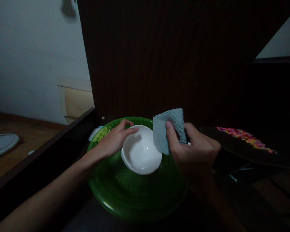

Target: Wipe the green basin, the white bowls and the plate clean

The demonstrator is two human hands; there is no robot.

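A white bowl is tilted towards me above a round green tray. My left hand grips the bowl at its upper left rim, thumb on the inside edge and the other fingers hidden behind. A grey-blue textured cloth is pinched in my right hand, the thumb lying across its front. The cloth is beside the bowl's right rim and overlaps it in view; whether they touch, I cannot tell. Yellow-green honeycomb-like shapes show on the tray's left side.
Behind the tray rises a dark wooden panel. A dark raised edge runs along the left. Further left, a white oval object lies on the wooden floor. Small multicoloured pieces lie on a dark surface at the right.
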